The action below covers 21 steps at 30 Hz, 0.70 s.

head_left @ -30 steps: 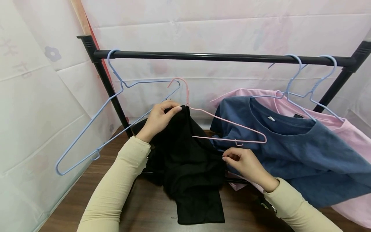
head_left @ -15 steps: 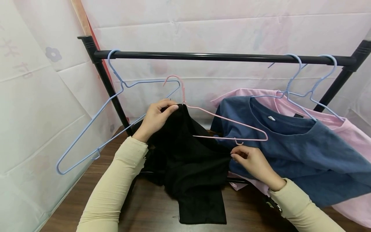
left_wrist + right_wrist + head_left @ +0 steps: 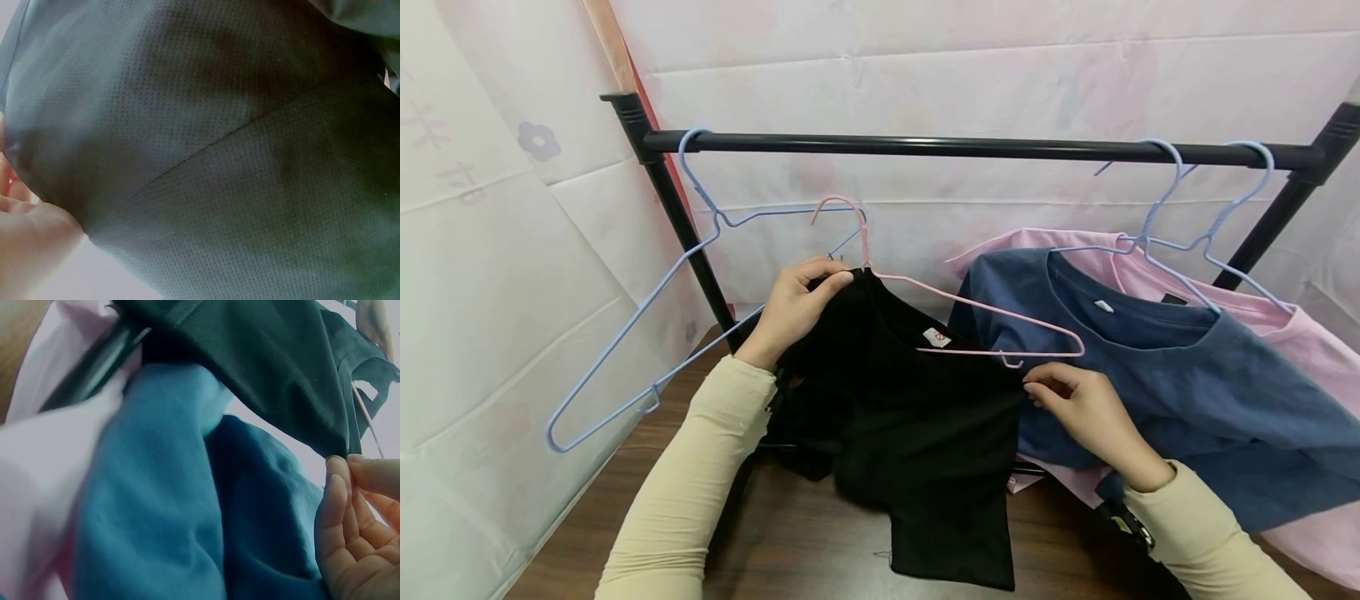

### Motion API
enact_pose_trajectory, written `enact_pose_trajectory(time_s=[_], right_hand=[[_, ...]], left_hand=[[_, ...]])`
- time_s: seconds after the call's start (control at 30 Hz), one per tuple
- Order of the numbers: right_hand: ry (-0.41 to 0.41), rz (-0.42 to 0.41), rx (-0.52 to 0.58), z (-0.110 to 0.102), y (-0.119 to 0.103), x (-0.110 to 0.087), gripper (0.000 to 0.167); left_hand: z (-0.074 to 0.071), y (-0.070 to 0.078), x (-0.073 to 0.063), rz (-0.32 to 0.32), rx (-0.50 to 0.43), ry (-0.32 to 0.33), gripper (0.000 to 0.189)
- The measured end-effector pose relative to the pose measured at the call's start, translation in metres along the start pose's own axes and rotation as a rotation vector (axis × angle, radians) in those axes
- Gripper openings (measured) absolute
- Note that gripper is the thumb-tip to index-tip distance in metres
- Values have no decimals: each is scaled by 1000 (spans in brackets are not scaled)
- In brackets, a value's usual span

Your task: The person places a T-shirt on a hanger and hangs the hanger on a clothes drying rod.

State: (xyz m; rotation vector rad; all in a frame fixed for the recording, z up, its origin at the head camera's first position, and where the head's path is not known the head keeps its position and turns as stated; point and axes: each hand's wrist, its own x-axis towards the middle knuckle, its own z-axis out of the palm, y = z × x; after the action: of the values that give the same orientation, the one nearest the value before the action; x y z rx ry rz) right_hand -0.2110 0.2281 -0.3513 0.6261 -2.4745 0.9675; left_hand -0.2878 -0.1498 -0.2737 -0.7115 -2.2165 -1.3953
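Observation:
My left hand (image 3: 797, 310) grips a black T-shirt (image 3: 940, 442) at the neckline, close to the neck of a pink hanger (image 3: 864, 242). The hanger's left half is hidden in the shirt; its right arm lies outside, across the neck opening, by a white label (image 3: 936, 337). Below that end, my right hand (image 3: 1086, 408) pinches the shirt's right side between thumb and fingertips. In the right wrist view those fingertips (image 3: 337, 464) hold the cloth's edge taut. Black fabric (image 3: 206, 181) fills most of the left wrist view, with part of the hand (image 3: 37, 244) at its edge.
A black rail (image 3: 925, 145) runs across the back. From its left end hangs a bare blue hanger (image 3: 632, 321). A blue T-shirt (image 3: 1150, 400) and a pink shirt (image 3: 1315, 358) hang on blue hangers at the right. Below is a brown wooden tabletop (image 3: 805, 533).
My right hand has moved right and slightly up, spreading the black T-shirt so the neckline and label show. My left hand and the pink hanger have shifted a little left.

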Motion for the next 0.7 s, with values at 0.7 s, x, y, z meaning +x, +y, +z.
enact_pose_trajectory(time_s=[0.7], right_hand=[[46, -20, 3, -10, 4, 3, 10]], left_hand=[[-1, -5, -3, 13, -29, -1, 21]])
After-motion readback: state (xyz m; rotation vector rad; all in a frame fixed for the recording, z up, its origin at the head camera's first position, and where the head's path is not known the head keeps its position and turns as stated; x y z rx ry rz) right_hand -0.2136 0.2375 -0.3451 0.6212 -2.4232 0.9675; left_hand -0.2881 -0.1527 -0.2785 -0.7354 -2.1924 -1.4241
